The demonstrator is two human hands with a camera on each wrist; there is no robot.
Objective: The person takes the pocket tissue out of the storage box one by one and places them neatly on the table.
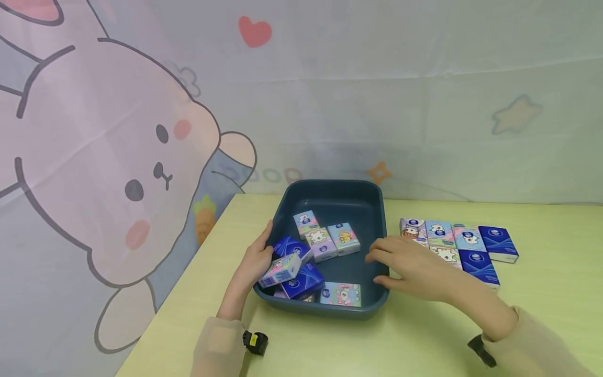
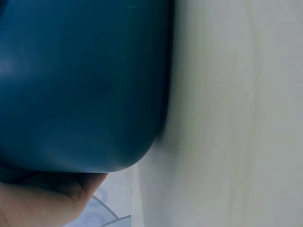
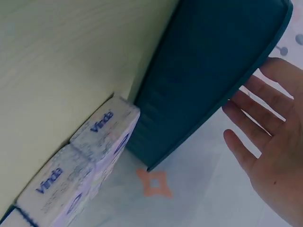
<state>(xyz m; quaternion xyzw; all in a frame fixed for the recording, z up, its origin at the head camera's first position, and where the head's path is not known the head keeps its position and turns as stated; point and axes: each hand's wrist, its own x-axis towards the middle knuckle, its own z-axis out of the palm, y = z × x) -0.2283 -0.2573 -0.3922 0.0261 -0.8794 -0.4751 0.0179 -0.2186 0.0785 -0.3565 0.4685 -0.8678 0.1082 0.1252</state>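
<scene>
A dark teal plastic basin (image 1: 346, 201) stands on the table, with several small tissue packs inside, some blue (image 1: 306, 280) and some with cartoon prints (image 1: 344, 238). One cartoon pack (image 1: 281, 269) lies tilted on top of the blue ones near the left wall. My left hand (image 1: 256, 262) grips the basin's left rim; its fingers are partly hidden in the left wrist view, below the basin wall (image 2: 85, 94). At the right rim is my right hand (image 1: 410, 264), holding nothing. The right wrist view shows its fingers (image 3: 253, 118) spread and loosely extended, close to the rim.
Right of the basin, several tissue packs lie side by side in two rows, cartoon ones (image 1: 440, 230) and blue ones (image 1: 498, 242). Behind the yellow-green table (image 1: 551, 293) hangs a printed cloth (image 1: 353, 104).
</scene>
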